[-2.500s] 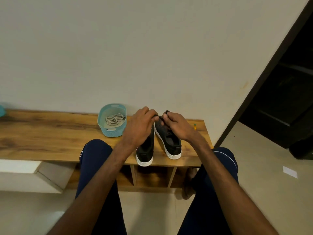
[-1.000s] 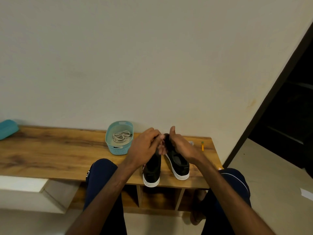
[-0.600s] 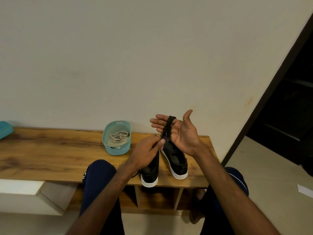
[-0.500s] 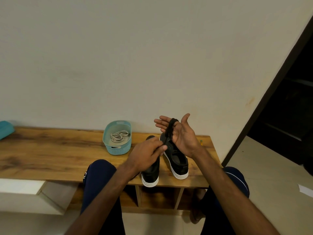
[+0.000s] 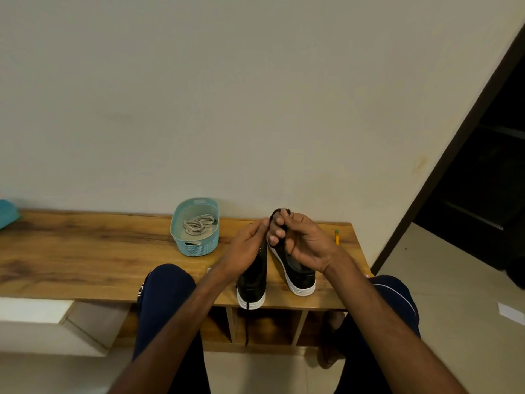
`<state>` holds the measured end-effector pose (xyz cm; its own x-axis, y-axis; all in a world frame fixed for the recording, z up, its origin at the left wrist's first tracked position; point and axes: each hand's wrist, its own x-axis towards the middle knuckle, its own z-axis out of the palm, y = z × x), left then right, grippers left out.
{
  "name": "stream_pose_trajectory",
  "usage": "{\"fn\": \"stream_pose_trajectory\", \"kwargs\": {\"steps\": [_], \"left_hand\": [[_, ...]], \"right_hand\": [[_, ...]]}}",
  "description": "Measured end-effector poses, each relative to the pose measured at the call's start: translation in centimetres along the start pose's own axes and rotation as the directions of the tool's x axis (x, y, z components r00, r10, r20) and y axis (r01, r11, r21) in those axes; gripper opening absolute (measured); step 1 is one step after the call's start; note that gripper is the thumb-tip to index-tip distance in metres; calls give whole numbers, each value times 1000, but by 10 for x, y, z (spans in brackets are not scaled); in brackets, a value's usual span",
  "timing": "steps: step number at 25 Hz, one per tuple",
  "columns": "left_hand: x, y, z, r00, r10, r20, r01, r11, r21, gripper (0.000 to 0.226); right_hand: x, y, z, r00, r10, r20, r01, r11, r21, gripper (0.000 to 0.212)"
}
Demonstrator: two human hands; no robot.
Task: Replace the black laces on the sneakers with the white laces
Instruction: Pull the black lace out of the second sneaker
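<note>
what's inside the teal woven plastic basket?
The teal woven plastic basket holds a loose coil of white laces. Its near wall hides the floor's front strip.

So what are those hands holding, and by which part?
A black lace: its bundled loops are wound round the fingers of the right hand. The left hand seems to pinch a strand right beside them, though that grip is mostly hidden.

Bench point(image 5: 85, 260): wood-grain top, satin sheen. Basket point(image 5: 199, 247): teal plastic, woven-pattern moulded wall. White laces point(image 5: 198, 224): flat cloth, matt. Sneakers point(image 5: 252, 282): black matt uppers, smooth white soles. Wall point(image 5: 255, 95): matt paint.
</note>
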<state>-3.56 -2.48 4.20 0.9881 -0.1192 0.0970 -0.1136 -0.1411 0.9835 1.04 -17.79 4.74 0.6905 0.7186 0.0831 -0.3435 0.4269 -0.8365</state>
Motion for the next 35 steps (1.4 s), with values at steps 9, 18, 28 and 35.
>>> {"fn": "stream_pose_trajectory", "kwargs": {"steps": [9, 18, 28, 35], "left_hand": [[-8, -17, -12, 989, -136, 66, 141, 987, -82, 31], [-20, -28, -14, 998, -46, 45, 41, 993, 109, 38], [-16, -29, -38, 954, 292, -62, -180, 728, 661, 27], [-17, -47, -2, 997, -20, 80, 2, 975, 221, 29]], "right_hand": [[2, 13, -4, 993, 119, 22, -121, 973, 194, 25], [11, 15, 19, 966, -81, -246, 141, 962, 233, 21], [-16, 34, -11, 966, 241, -95, -221, 577, -786, 59], [-5, 15, 6, 991, 115, 68, -112, 993, -45, 91]]}}
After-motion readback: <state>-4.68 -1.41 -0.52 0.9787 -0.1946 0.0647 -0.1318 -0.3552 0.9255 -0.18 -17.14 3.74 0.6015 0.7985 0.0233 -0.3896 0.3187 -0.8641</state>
